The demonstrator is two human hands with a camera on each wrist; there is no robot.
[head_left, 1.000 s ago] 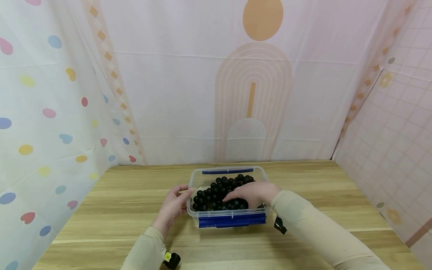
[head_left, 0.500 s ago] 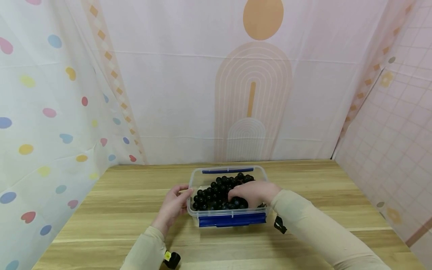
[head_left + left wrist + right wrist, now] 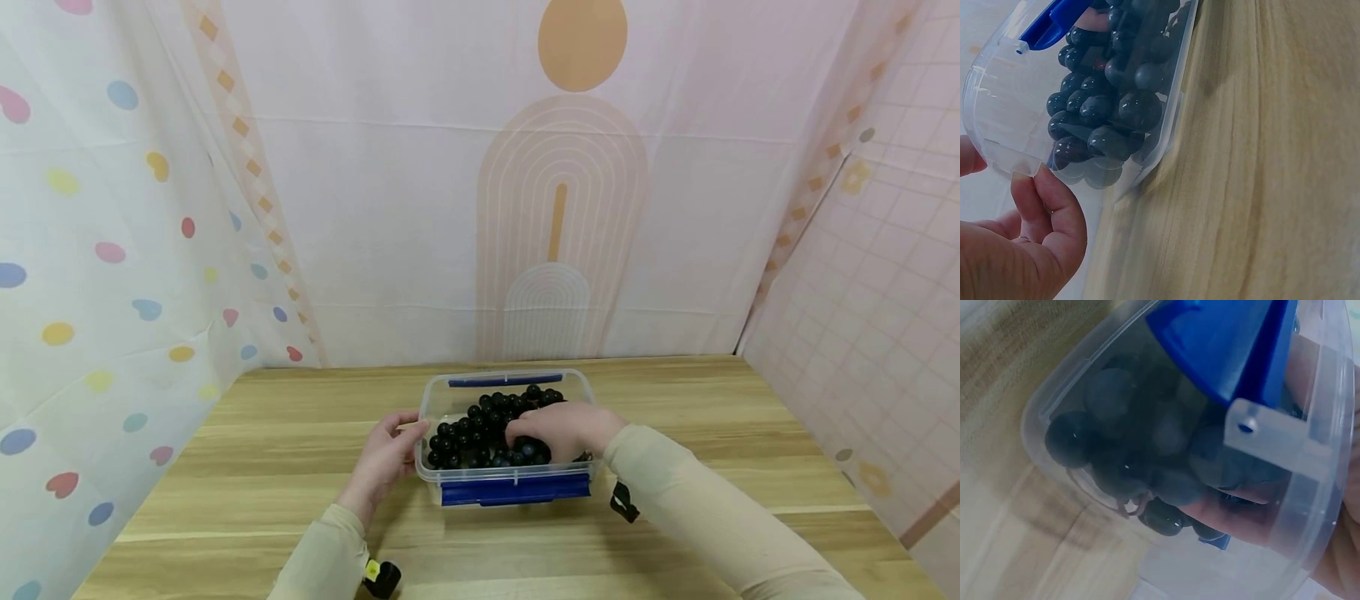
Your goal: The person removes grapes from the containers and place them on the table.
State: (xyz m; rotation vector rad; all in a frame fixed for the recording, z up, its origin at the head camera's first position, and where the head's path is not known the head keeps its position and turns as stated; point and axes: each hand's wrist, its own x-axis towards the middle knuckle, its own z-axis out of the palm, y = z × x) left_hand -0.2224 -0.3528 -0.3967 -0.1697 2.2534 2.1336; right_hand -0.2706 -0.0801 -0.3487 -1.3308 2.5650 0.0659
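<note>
A clear plastic food container (image 3: 480, 474) with blue latches stands lidless on the wooden table, holding a bunch of dark grapes (image 3: 461, 437). My left hand (image 3: 384, 457) holds the container's left end, thumb near the rim and fingers against the outside; the left wrist view shows these fingertips (image 3: 1025, 184) pinching the edge. Inside the right half, my right hand (image 3: 566, 427) reaches down among the grapes with its thumb bent inward. Through the wall in the right wrist view, its fingers (image 3: 1235, 519) lie curled against several grapes (image 3: 1166, 431); the fingertips are partly hidden.
Wooden tabletop (image 3: 285, 450) surrounds the container. A pale patterned curtain (image 3: 390, 208) hangs along the back edge, with a dotted cloth (image 3: 120, 333) on the left. Near each wrist hangs a small black strap or device (image 3: 384, 578).
My right thumb has drawn inward, to the right, over the grapes during the first half second. Since then the hand has hardly moved. The left hand and the container stay in place.
</note>
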